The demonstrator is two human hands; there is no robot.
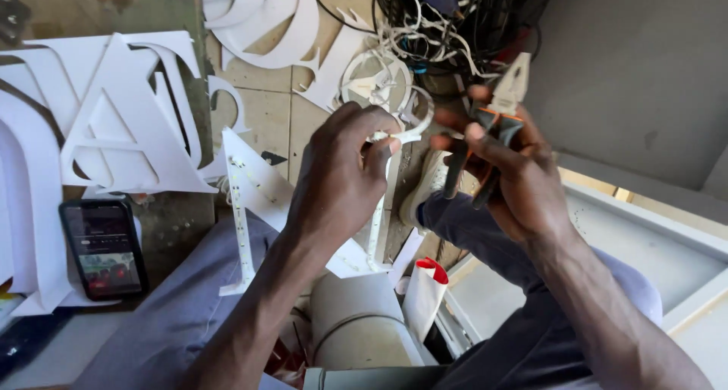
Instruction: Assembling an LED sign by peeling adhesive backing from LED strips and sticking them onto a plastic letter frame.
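Hands: left (341, 170) pinches white strip (390, 138) | right (508, 170) grips pliers (500, 109)

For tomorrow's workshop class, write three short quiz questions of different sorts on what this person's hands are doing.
1. True or false: the right hand holds pliers.
2. What does the left hand pinch? A) white strip B) phone C) paint brush
3. Fill in: the phone lies screen-up beside large white cut-out ____.

Key: 1 true; 2 A; 3 letters.
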